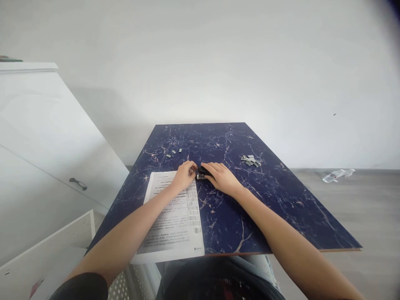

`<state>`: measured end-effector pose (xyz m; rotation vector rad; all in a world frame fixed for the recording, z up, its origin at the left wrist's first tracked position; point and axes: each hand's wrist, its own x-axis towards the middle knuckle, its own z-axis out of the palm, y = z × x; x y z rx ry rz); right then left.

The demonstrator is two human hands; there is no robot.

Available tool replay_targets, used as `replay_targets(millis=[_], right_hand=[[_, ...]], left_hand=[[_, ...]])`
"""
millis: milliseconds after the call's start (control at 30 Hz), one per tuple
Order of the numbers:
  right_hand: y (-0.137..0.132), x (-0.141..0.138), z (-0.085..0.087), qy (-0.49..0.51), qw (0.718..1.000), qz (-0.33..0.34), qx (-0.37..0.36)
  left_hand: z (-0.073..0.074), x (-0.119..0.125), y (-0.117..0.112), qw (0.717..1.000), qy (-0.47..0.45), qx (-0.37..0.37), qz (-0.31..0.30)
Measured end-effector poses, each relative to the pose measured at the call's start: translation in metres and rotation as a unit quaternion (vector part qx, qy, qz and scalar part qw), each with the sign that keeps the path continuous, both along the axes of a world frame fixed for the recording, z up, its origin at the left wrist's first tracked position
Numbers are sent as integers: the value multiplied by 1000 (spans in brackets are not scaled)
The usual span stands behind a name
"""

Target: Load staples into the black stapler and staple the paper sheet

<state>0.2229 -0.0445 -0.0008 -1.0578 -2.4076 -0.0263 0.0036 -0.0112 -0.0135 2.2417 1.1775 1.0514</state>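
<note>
My right hand (223, 178) is closed around a small black stapler (201, 177), thumb on the near side and fingers over the top. The stapler sits at the upper right corner of a printed sheet or stack of paper (170, 229). My left hand (183, 176) rests over the paper's top right part, its fingers curled together close to the stapler's front. What those fingers pinch, if anything, is hidden. Rows of short dark marks run down the paper's right margin; they may be staples, but are too small to tell.
On the dark blue marbled table (225, 225) lies a pile of grey staple strips (250, 161) to the right. Several small similar pieces (173, 151) lie at the back left. A white cabinet (40, 137) stands left; clear crumpled plastic (338, 175) lies on the floor.
</note>
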Motion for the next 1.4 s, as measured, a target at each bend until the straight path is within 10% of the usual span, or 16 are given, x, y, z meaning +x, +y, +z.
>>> replay_targets(millis=[667, 1033, 1400], right_hand=[[-29, 49, 31, 34, 986, -157, 48], [-80, 117, -13, 34, 936, -340, 80], [-90, 117, -17, 77, 891, -442, 72]], left_hand=[[-6, -4, 2, 1000, -14, -20, 4], [-7, -5, 3, 1000, -18, -15, -11], [-7, -5, 3, 1000, -18, -20, -14]])
